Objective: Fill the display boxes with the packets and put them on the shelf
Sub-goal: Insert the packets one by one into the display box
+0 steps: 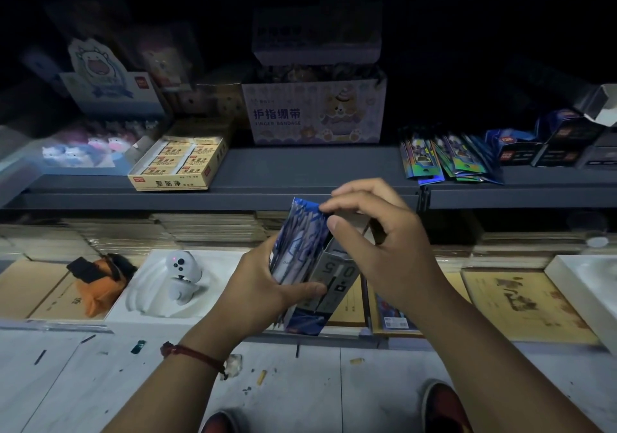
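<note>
Red shoes [445, 406] are standing on the floor. Left hand [267, 285] is gripping the display box [335, 277] low down, fingers curled behind it, thumb lying across its front. Right hand [377, 232] is pinching the tops of the blue packets [300, 232] sticking out of it. Box is hanging just before the shelf [300, 165] edge; loose packets [447, 160] are lying up there, right.

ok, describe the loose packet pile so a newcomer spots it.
Follow the grey shelf across the middle of the view. Right of the bear-printed finger bandage box, at the front edge, lies the packet pile. It alone is loose, fanned and shiny blue-green; its neighbours are dark boxes.
</note>
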Demonstrator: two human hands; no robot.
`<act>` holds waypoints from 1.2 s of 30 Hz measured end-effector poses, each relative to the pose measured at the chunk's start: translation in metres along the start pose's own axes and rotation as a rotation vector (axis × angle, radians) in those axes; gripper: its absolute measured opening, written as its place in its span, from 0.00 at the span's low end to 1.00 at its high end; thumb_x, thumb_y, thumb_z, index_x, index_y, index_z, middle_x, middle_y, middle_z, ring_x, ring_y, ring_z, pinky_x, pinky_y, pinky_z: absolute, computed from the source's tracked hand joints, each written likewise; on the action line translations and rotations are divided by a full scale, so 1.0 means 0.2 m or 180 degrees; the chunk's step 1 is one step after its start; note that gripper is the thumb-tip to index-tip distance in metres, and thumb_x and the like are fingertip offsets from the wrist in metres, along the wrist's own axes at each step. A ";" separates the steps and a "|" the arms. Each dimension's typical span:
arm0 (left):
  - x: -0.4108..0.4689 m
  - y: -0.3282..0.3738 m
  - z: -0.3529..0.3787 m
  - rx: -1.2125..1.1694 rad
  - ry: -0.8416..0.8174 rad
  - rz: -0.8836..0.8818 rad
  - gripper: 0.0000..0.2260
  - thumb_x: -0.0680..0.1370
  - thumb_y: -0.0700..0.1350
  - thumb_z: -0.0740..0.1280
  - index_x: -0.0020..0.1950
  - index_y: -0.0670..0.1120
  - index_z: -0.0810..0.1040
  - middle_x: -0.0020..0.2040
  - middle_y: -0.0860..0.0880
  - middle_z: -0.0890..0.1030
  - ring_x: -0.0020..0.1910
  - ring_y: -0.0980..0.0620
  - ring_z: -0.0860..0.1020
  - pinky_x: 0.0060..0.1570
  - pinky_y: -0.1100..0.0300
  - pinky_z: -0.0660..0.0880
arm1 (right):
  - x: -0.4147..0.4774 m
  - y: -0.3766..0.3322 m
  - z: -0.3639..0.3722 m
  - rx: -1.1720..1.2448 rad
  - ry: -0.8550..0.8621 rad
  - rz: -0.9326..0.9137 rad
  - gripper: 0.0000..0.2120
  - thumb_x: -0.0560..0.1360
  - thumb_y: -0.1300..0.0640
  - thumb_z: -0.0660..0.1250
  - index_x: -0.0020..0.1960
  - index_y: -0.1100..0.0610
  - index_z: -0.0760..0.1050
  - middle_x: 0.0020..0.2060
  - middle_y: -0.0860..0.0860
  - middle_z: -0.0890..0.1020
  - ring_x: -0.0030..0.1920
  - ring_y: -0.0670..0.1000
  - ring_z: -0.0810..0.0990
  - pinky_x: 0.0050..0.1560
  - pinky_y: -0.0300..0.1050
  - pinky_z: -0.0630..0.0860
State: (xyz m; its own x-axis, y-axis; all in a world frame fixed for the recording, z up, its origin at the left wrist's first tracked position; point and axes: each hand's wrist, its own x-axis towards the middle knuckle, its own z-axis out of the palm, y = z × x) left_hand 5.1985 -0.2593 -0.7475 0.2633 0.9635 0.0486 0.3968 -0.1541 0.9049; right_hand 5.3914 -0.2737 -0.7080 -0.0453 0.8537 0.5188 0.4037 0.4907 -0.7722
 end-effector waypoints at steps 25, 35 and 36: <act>0.01 -0.08 -0.01 0.0428 -0.0373 -0.0030 0.29 0.65 0.52 0.83 0.62 0.63 0.74 0.53 0.60 0.84 0.52 0.60 0.83 0.53 0.52 0.82 | 0.03 -0.03 -0.09 0.0182 -0.0864 0.0394 0.05 0.76 0.62 0.73 0.42 0.56 0.83 0.54 0.48 0.79 0.54 0.47 0.80 0.55 0.35 0.72; 0.02 -0.08 -0.02 0.0493 -0.0604 -0.0094 0.27 0.66 0.49 0.83 0.59 0.62 0.75 0.53 0.62 0.84 0.52 0.60 0.82 0.54 0.51 0.82 | 0.07 -0.01 -0.13 0.0719 -0.0375 0.0492 0.06 0.76 0.63 0.74 0.41 0.57 0.84 0.48 0.48 0.82 0.48 0.46 0.80 0.52 0.39 0.76; 0.02 -0.08 -0.02 0.0481 -0.0612 -0.0119 0.27 0.66 0.49 0.83 0.60 0.62 0.75 0.54 0.62 0.84 0.53 0.60 0.82 0.54 0.51 0.82 | 0.08 -0.01 -0.15 0.0780 -0.0174 0.0435 0.06 0.76 0.64 0.73 0.41 0.56 0.84 0.48 0.49 0.82 0.49 0.47 0.81 0.53 0.40 0.76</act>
State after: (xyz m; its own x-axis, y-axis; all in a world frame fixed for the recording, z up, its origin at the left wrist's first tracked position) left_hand 5.1891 -0.2523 -0.7595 0.4027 0.9120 -0.0782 0.5327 -0.1640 0.8302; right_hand 5.4170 -0.2664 -0.6884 -0.0576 0.9197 0.3884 0.1769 0.3923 -0.9027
